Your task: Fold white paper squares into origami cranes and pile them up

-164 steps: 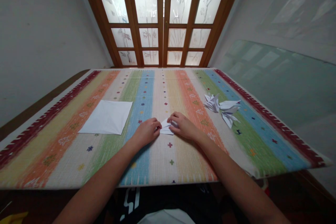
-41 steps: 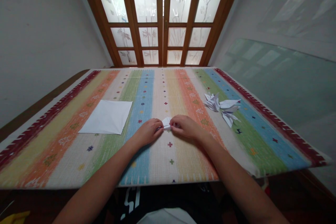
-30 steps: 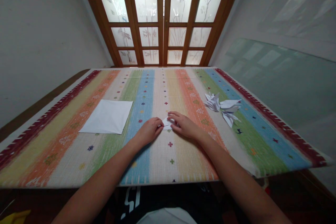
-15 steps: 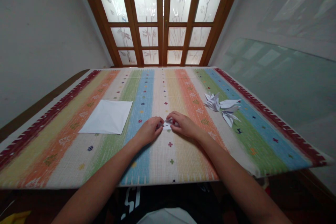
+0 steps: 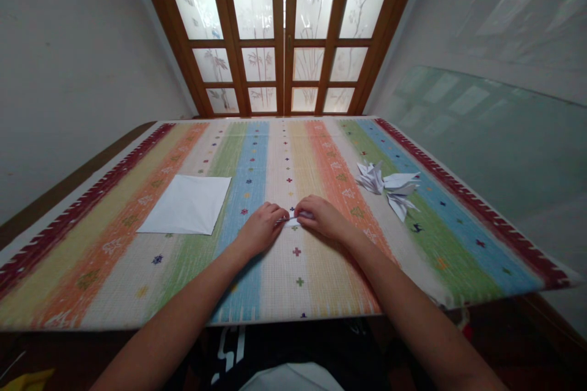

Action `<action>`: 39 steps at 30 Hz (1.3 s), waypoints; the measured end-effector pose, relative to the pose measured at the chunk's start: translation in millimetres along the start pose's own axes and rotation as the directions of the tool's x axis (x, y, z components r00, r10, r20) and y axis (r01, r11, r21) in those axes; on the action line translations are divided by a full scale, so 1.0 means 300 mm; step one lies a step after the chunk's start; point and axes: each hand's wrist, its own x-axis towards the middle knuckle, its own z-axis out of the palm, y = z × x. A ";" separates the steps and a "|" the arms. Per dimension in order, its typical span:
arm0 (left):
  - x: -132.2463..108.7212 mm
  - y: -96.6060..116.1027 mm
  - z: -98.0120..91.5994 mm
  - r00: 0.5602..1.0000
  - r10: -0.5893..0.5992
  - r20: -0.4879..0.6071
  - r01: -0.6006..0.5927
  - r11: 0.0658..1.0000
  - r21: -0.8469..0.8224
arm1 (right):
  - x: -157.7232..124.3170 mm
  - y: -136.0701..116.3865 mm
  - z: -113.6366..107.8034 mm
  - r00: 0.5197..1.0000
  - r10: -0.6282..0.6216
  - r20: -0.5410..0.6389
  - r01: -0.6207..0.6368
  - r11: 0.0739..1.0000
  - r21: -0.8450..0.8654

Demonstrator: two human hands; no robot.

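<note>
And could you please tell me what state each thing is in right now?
Paper: folded small
Left hand: pinching the paper
Right hand: pinching the paper
Sheet: lying flat
Folded pieces: pointed, bunched together
Cloth: spread out
Doors: apparently closed

Dim room, backlit through the door panes point(image 5: 252, 15). Reflections on the greenish panel point(image 5: 495, 140). Wide-angle stretch toward edges.

A cloth point(image 5: 279, 275) with coloured stripes covers the bench point(image 5: 68, 182). A square of white paper point(image 5: 188, 204) lies flat on the left, across several stripes; folded paper shapes point(image 5: 395, 186) sit clustered on the right, partly over a green stripe.
</note>
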 end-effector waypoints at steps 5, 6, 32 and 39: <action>0.004 0.012 0.027 0.995 0.098 0.019 -0.097 0.994 -0.045 | 0.005 -0.008 -0.004 0.995 0.093 -0.047 -0.090 0.994 0.063; 0.006 0.015 0.031 0.994 0.104 0.030 -0.102 0.994 -0.047 | 0.004 -0.008 -0.006 0.993 0.103 -0.052 -0.099 0.992 0.080; 0.030 0.039 0.041 0.999 0.038 0.007 -0.038 0.996 -0.075 | -0.028 0.015 -0.056 0.998 -0.060 0.003 0.060 0.991 0.116; 0.044 0.024 0.036 0.980 -0.124 -0.157 0.086 0.970 -0.227 | -0.015 0.001 -0.030 0.938 0.133 -0.319 -0.181 0.975 -0.128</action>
